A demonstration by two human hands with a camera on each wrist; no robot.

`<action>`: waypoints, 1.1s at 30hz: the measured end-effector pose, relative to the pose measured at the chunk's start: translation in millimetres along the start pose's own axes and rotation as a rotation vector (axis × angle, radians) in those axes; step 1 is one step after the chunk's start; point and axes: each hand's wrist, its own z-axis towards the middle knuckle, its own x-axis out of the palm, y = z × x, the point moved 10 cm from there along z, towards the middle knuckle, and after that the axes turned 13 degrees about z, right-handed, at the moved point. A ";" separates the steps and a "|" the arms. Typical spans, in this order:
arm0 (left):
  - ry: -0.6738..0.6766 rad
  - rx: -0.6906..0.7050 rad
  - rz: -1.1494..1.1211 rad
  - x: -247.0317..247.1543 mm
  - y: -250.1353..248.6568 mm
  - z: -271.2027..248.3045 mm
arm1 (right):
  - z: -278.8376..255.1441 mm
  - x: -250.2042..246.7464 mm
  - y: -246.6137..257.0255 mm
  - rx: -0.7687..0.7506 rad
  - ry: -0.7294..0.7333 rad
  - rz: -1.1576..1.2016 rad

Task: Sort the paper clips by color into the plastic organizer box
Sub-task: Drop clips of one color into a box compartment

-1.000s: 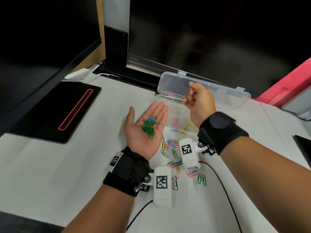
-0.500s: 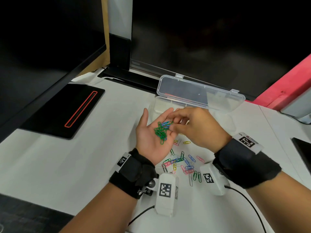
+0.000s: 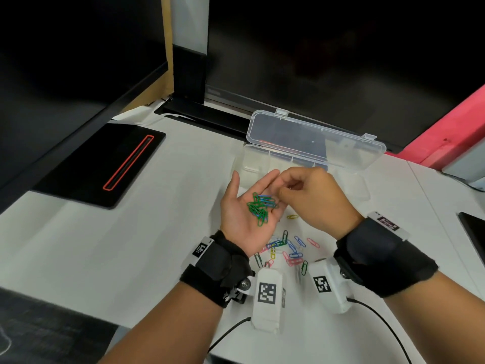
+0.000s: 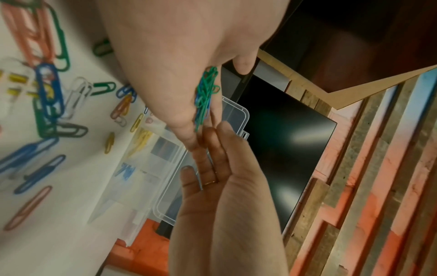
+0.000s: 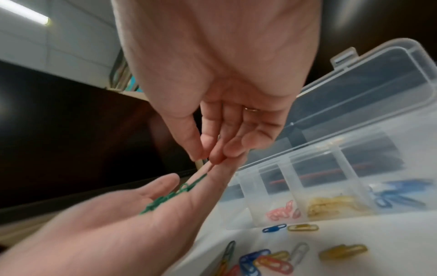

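Observation:
My left hand (image 3: pixel 236 216) lies palm up, fingers straight, above the white table (image 3: pixel 131 232). On it rests a heap of green and blue paper clips (image 3: pixel 261 207), also seen edge-on in the left wrist view (image 4: pixel 204 93). My right hand (image 3: pixel 312 195) has its fingertips (image 5: pixel 212 155) bunched against the left hand's fingers; no clip shows between them. Behind both hands stands the clear organizer box (image 3: pixel 249 158) with its lid (image 3: pixel 315 140) up. It holds pink clips (image 5: pixel 283 209), yellow clips (image 5: pixel 331 203) and blue clips (image 5: pixel 397 194) in separate compartments. Several loose mixed clips (image 3: pixel 288 248) lie under my wrists.
A black pad with a red outline (image 3: pixel 105 164) lies at the left. Dark monitors (image 3: pixel 341 48) stand along the back and left. A red block (image 3: pixel 451 127) is at the back right, and a dark device (image 3: pixel 476 232) lies at the right edge. Cables (image 3: pixel 380 319) trail from the wrist cameras.
My right hand came down from over the box to the clips on my left palm, then slid toward the left fingertips. The left hand stayed palm up.

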 end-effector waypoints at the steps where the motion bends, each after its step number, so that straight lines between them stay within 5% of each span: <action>1: 0.007 0.000 0.003 0.1 -0.2 0.7 | 0.9 -1.4 -1.7 0.005 -0.010 0.039; 7: 0.068 -0.032 0.013 2.1 6.9 8.2 | 3.4 17.4 4.9 -0.097 0.082 -0.247; 16: 0.014 -0.029 0.006 -8.4 8.8 13.3 | 4.2 18.5 3.4 -0.097 0.058 -0.274; 23: 0.001 -0.046 0.050 -5.2 8.5 7.6 | -7.1 29.4 11.5 -0.126 0.134 -0.513; 28: -0.002 -0.050 0.035 -6.9 9.4 8.7 | -8.5 28.7 7.7 -0.080 0.073 -0.422; 33: 0.047 -0.021 -0.015 2.7 5.4 7.7 | -5.5 6.9 -5.2 0.040 -0.047 -0.004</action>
